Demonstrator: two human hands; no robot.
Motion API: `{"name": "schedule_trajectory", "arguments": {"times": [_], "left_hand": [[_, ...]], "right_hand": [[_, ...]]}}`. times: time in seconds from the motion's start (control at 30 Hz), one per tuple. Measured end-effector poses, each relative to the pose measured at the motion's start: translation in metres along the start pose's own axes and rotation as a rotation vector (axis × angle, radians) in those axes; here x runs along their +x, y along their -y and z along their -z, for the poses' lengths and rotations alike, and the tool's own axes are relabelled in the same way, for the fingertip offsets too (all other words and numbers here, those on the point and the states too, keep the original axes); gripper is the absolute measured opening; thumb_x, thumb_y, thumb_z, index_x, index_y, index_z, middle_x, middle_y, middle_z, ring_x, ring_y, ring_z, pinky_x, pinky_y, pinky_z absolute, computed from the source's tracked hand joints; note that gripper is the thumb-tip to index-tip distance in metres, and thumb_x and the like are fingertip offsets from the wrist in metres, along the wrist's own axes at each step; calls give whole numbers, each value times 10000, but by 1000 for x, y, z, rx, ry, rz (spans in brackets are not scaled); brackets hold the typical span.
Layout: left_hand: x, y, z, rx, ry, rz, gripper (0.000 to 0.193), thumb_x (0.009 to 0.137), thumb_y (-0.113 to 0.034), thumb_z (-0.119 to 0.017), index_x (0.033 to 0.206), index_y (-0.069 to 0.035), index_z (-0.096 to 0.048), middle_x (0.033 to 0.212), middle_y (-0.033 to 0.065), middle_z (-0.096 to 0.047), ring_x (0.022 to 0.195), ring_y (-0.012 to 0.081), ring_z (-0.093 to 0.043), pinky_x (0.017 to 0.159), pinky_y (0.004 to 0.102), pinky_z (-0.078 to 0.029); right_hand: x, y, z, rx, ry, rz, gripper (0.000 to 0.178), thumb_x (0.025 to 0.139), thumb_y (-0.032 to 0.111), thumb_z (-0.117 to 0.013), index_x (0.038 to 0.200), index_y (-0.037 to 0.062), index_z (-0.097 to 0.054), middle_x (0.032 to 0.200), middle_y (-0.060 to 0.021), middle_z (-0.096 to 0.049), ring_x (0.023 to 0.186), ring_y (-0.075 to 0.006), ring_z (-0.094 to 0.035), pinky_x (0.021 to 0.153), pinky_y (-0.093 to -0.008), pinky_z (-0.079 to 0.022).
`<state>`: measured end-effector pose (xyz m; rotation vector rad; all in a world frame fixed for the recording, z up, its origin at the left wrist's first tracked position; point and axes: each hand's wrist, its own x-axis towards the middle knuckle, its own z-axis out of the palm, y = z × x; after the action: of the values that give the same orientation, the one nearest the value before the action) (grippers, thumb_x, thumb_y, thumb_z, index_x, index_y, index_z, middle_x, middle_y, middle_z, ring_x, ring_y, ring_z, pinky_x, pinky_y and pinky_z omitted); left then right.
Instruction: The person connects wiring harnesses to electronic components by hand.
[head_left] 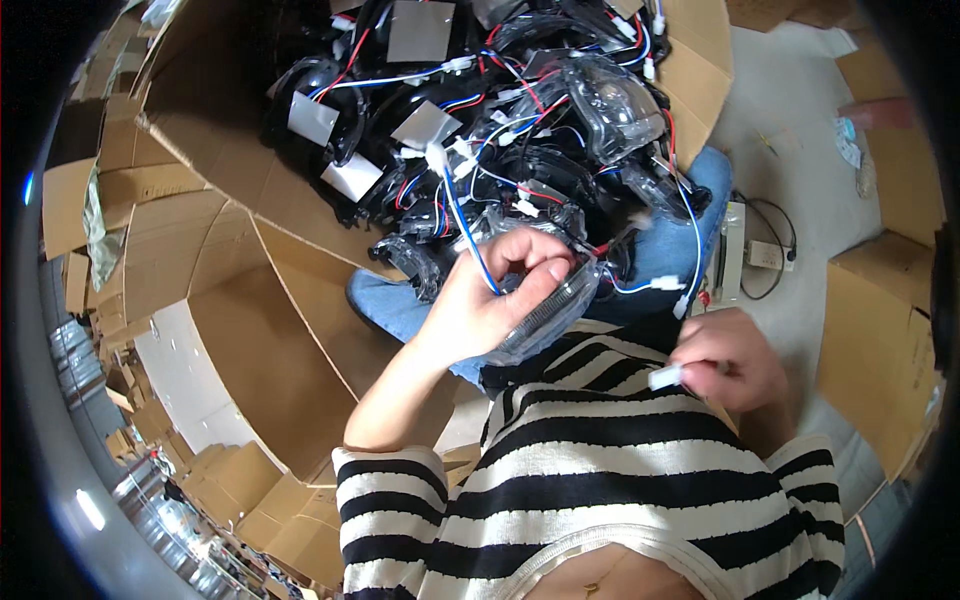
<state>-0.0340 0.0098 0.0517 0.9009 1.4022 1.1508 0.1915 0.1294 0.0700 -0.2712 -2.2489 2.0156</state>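
Note:
My left hand [495,290] is closed around a clear-covered lamp [548,325] with a ribbed lens, above my lap. From beside its thumb, a blue-and-white wire [462,222] rises to a white plug connector [435,157]. Lower and to the right, my right hand [738,362] pinches a small white rectangular piece [664,377] between thumb and fingers; its exact kind is unclear. Just above that hand hang the white connectors [668,284] of another wire. Beyond my hands, a pile of black lamps with clear covers [615,105] and coloured wires fills a large carton.
The carton's brown wall [215,150] rises at the left of the pile, with an open carton [250,340] beside it. More boxes [880,350] stand at the right. A power strip [768,256] with a black cable lies on the grey floor [785,90].

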Motion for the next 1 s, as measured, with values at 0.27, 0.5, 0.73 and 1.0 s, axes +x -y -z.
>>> {"name": "schedule_trajectory", "arguments": {"times": [0.27, 0.5, 0.73, 1.0], "left_hand": [[-41, 26, 20, -195, -4, 15, 40, 801, -37, -512, 770, -11, -507, 814, 24, -512, 724, 71, -441, 652, 210, -360], [-61, 33, -3, 89, -311, -201, 143, 889, -129, -352, 842, -26, -440, 884, 80, -519, 744, 136, -500, 679, 264, -413], [-69, 24, 1, -87, -287, -10, 248, 897, -137, -334, 1058, 0, -463, 626, 40, -488, 552, 100, -478, 532, 227, -392], [-70, 41, 5, 483, -313, -227, 351, 708, 17, -529, 1058, 8, -526, 652, 87, -513, 514, 174, -473, 491, 278, -400]], "right_hand": [[36, -1, -33, 28, 157, 23, 32, 710, 4, -534, 739, 13, -541, 613, -66, -508, 509, -202, -500, 466, -283, -385], [52, -3, -42, 17, 251, -1, 26, 702, 0, -546, 725, 12, -543, 616, -68, -507, 503, -198, -491, 462, -288, -382], [67, 2, -48, 33, 241, -10, 31, 698, -7, -549, 724, 7, -543, 615, -66, -510, 501, -186, -492, 455, -278, -375], [81, 4, -54, 79, 59, -130, 18, 734, 9, -530, 737, 6, -547, 591, -28, -502, 468, -71, -424, 427, -214, -311]]}}
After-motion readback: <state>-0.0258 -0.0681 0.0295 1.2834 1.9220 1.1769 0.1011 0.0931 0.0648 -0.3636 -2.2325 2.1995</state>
